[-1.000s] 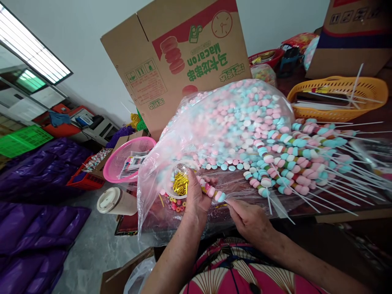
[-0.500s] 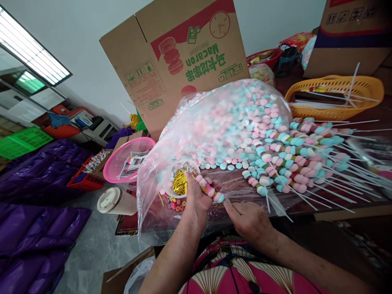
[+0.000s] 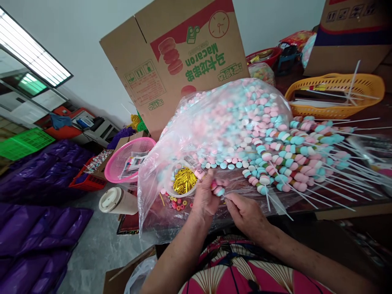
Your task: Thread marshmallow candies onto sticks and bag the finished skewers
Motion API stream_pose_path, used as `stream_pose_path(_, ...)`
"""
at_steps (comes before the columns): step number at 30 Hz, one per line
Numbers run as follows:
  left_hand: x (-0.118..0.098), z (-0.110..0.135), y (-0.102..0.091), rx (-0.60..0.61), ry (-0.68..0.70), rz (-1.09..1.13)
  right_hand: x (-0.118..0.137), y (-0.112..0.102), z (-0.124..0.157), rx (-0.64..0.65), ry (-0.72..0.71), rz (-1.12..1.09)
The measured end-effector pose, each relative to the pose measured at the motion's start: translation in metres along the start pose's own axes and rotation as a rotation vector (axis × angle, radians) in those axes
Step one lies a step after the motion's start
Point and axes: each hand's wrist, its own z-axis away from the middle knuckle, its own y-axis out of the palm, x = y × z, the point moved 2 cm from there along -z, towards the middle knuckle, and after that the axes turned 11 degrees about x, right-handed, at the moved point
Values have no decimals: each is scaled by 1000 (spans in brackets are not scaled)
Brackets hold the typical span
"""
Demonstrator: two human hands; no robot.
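Note:
My left hand (image 3: 204,197) is closed around a candy skewer (image 3: 219,190) of pink, white and blue pieces, whose middle is partly hidden by the thumb. My right hand (image 3: 246,213) pinches at the blue lower end of that skewer; a thin bit of gold shows close to the fingertips, but I cannot make out exactly what they grip. Just left of my left hand stands a clear round tub holding gold twist ties (image 3: 185,181). Small ring candies (image 3: 177,203) lie in front of the tub. Finished-looking candy skewers (image 3: 294,163) with white sticks are piled to the right.
A large clear plastic bag (image 3: 226,106) of pastel candies fills the table's middle, before a cardboard box (image 3: 134,53). At left are a pink basket (image 3: 110,173) and a lidded paper cup (image 3: 122,202). An orange basket (image 3: 367,92) with white sticks stands back right.
My left hand has moved right, closer to my right hand, and its thumb now covers more of the skewer. More of the gold twist ties shows. My right hand has barely moved.

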Motion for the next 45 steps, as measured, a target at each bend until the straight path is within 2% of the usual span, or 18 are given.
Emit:
stream_pose_path(3,25,6,1,-82,-39,16,-6,2,-8,-25,67,-10)
stream_pose_path(5,31,10,-3,-85,-50,9,-11,0,-10,38,91,-53)
stream_pose_path(9,9,10,-17,145,-118,40,-16,-10,-5,106,121,-169)
stream_pose_path(11,-7,6,-21,204,-89,101,-14,-13,-3,105,176,-246)
stream_pose_path(16,-27,-10,-19,105,47,131,-5,-8,-1,268,273,-481)
stream_pose_path(19,-31,-15,-15,13,99,125,-3,-7,5,347,258,-471)
stream_pose_path(22,-22,-14,-12,-52,118,97,-3,-6,8,349,203,-339)
stream_pose_path(25,3,-7,-9,-60,109,58,-4,-4,2,265,187,-255)
stream_pose_path(27,18,-2,-9,-67,58,56,-6,-4,-4,224,201,-257)
stream_pose_path(29,23,1,-12,-42,-12,66,-10,-5,-8,229,240,-308)
stream_pose_path(32,4,-4,-20,47,-37,80,-13,-8,-6,302,331,-464)
stream_pose_path(34,-15,-13,-25,61,-49,117,-12,-8,-2,365,405,-625)
stream_pose_path(37,-35,-26,-25,40,37,157,-7,-7,5,449,465,-778)
stream_pose_path(41,-38,-31,-15,-50,87,137,-3,-9,9,486,318,-558)
stream_pose_path(45,-13,-21,-3,-48,116,67,-2,-7,6,406,273,-424)
